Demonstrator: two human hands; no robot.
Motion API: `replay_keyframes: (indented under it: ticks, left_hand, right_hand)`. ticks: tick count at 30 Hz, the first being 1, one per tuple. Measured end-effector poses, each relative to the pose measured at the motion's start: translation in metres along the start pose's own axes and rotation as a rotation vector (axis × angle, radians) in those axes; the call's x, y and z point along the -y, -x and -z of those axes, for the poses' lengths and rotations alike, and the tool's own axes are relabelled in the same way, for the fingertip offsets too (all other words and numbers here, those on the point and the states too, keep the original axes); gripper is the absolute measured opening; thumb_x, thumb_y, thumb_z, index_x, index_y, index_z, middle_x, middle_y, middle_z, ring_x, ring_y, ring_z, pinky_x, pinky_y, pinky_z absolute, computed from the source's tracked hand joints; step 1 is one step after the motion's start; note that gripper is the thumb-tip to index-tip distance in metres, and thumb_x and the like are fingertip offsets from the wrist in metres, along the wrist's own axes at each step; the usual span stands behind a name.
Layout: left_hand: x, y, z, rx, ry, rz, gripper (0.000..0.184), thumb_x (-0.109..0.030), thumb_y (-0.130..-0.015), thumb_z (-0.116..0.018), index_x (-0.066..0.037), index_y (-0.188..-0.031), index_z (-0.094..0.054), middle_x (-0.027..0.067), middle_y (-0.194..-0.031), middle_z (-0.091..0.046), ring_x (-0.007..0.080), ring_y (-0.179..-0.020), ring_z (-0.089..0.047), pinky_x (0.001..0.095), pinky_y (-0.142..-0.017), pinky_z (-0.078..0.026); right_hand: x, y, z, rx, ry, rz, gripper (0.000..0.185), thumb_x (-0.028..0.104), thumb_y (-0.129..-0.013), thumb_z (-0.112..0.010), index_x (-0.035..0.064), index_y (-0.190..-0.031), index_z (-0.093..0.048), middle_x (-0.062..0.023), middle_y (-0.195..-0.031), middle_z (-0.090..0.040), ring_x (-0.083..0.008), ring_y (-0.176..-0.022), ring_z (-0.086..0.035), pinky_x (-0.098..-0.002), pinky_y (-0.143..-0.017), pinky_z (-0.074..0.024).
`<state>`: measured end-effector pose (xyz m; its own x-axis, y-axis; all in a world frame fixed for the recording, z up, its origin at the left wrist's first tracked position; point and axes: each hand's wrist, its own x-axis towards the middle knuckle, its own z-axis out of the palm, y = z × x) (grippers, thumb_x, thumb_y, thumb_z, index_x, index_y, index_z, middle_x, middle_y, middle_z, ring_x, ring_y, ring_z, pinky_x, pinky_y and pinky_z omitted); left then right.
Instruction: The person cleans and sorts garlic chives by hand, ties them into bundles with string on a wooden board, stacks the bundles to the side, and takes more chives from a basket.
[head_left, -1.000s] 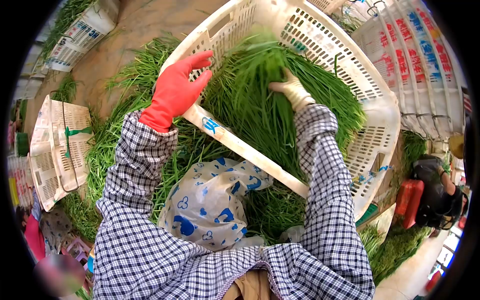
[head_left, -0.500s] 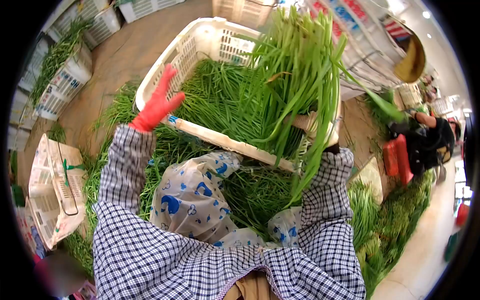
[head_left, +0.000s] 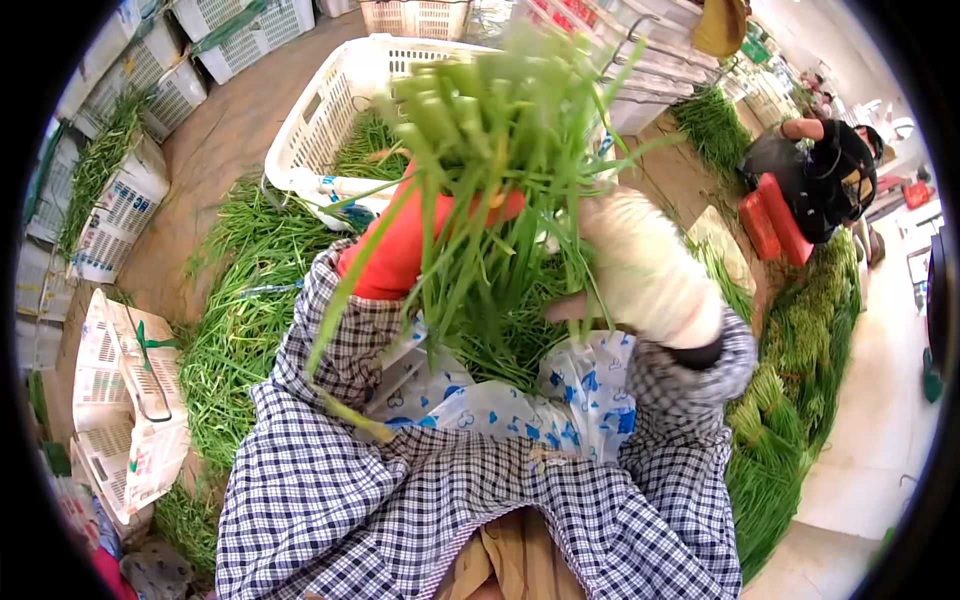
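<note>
A thick bunch of long, flat green chive-like leaves (head_left: 490, 130) stands upright before me, its pale cut ends on top, partly blurred. My left hand (head_left: 400, 235), in a red glove, is closed around its lower left part, with leaves hanging over the fingers. To the right of the bunch is my right hand (head_left: 640, 260) in a pale glove. Motion smears it, and leaves hide part of its fingers. Over my lap spreads a plastic sheet with blue prints (head_left: 590, 385). Behind the bunch stands a white crate (head_left: 300, 135) with more greens inside.
Loose greens (head_left: 230, 360) are heaped on the floor at left, beside a tipped white crate (head_left: 130, 400). Bundled greens (head_left: 800, 400) line the right side. Farther right, a person in black (head_left: 840, 170) is near a red stool (head_left: 775, 220). Filled crates (head_left: 120, 200) stand at back left.
The bunch has moved from over the crate's right side toward me and left. My left hand, open at the crate's rim before, now grips it. My right hand has come lower and nearer.
</note>
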<state>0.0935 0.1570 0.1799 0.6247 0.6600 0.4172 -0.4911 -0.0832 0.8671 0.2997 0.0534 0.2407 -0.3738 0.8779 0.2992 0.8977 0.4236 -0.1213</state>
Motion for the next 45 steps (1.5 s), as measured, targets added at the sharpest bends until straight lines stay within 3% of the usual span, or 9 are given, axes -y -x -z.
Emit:
replay_keyframes:
  ticks: [5, 10, 13, 18, 22, 26, 29, 36, 45]
  left_hand:
    - [-0.032, 0.0, -0.029, 0.182, -0.181, 0.133, 0.05, -0.023, -0.089, -0.069, -0.005, -0.132, -0.052, 0.0064, -0.122, -0.061, 0.0163, -0.107, -0.058, 0.033, -0.09, -0.05]
    - [0.035, 0.025, -0.024, 0.312, -0.055, 0.003, 0.06, -0.039, -0.096, -0.056, -0.007, -0.144, -0.04, 0.01, -0.136, -0.051, 0.0217, -0.121, -0.053, 0.0374, -0.095, -0.048]
    - [0.113, 0.072, -0.035, 0.059, -0.191, -0.128, 0.063, -0.039, -0.099, -0.049, -0.003, -0.147, -0.03, 0.0138, -0.149, -0.037, 0.0258, -0.133, -0.042, 0.0414, -0.108, -0.037]
    - [0.139, 0.163, -0.07, -0.054, -0.149, 0.642, 0.058, -0.027, -0.097, -0.054, -0.003, -0.145, -0.034, 0.0121, -0.139, -0.048, 0.0212, -0.127, -0.047, 0.0353, -0.109, -0.035]
    - [0.167, 0.174, -0.073, -0.281, 0.205, 0.936, 0.052, -0.019, -0.092, -0.062, -0.001, -0.137, -0.045, 0.0133, -0.125, -0.06, 0.0211, -0.114, -0.059, 0.0359, -0.099, -0.048]
    - [0.192, 0.116, -0.04, -0.276, 0.359, 1.012, 0.05, -0.019, -0.089, -0.065, -0.002, -0.133, -0.048, 0.0138, -0.12, -0.061, 0.0234, -0.103, -0.064, 0.0355, -0.084, -0.056]
    - [0.198, 0.125, -0.046, -0.205, 0.151, 0.892, 0.059, -0.013, -0.082, -0.07, -0.003, -0.135, -0.045, 0.0128, -0.12, -0.061, 0.0236, -0.104, -0.062, 0.0356, -0.089, -0.052]
    - [0.143, 0.157, -0.092, -0.304, -0.008, 0.527, 0.083, -0.008, -0.077, -0.078, -0.005, -0.145, -0.03, 0.0116, -0.137, -0.047, 0.0211, -0.12, -0.051, 0.0352, -0.099, -0.045]
    - [0.094, 0.158, -0.078, -0.045, 0.086, 0.815, 0.041, -0.005, -0.074, -0.071, -0.002, -0.113, -0.061, 0.0057, -0.098, -0.069, 0.0143, -0.09, -0.063, 0.03, -0.079, -0.05]
  right_hand:
    - [-0.001, 0.042, 0.027, 0.006, -1.281, -0.599, 0.08, 0.021, -0.057, -0.092, 0.0096, -0.127, -0.056, -0.0094, -0.11, -0.065, -0.022, -0.101, -0.063, -0.0368, -0.086, -0.053]
    - [0.02, 0.074, -0.062, -0.133, -0.767, -0.181, 0.071, 0.01, -0.079, -0.076, 0.0031, -0.14, -0.04, -0.009, -0.126, -0.056, -0.0209, -0.123, -0.048, -0.0366, -0.099, -0.0459]
    - [0.029, 0.096, -0.127, -0.462, -1.73, -0.741, 0.059, 0.015, -0.084, -0.073, 0.0035, -0.135, -0.045, -0.0119, -0.125, -0.058, -0.0205, -0.113, -0.056, -0.0312, -0.093, -0.0483]
    - [0.064, 0.123, -0.188, -0.366, -1.777, -1.601, 0.057, 0.018, -0.09, -0.066, -0.0014, -0.137, -0.039, -0.0186, -0.129, -0.057, -0.0253, -0.111, -0.06, -0.0346, -0.09, -0.0519]
    - [0.026, 0.149, -0.27, -0.018, -1.339, -1.249, 0.048, 0.035, -0.089, -0.067, 0.0046, -0.125, -0.057, -0.0199, -0.118, -0.062, -0.0283, -0.104, -0.062, -0.0375, -0.091, -0.0522]
    - [-0.012, 0.095, -0.223, 0.033, -2.076, -1.39, 0.076, 0.042, -0.086, -0.067, 0.0083, -0.145, -0.035, -0.0248, -0.139, -0.046, -0.0343, -0.116, -0.055, -0.048, -0.097, -0.049]
    - [-0.02, 0.117, -0.296, 0.074, -1.58, -1.288, 0.079, 0.031, -0.084, -0.069, 0.0081, -0.148, -0.029, -0.0221, -0.141, -0.044, -0.034, -0.121, -0.053, -0.0461, -0.101, -0.0456]
    - [0.054, 0.091, -0.175, -0.672, -1.82, -1.213, 0.046, -0.006, -0.081, -0.065, 0.0016, -0.124, -0.053, -0.0126, -0.109, -0.067, -0.0228, -0.093, -0.067, -0.0342, -0.078, -0.0563]
    - [0.005, 0.074, -0.139, -0.756, -2.076, -0.986, 0.06, 0.048, -0.086, -0.065, 0.0003, -0.122, -0.055, -0.0108, -0.105, -0.068, -0.0199, -0.088, -0.066, -0.0339, -0.079, -0.054]
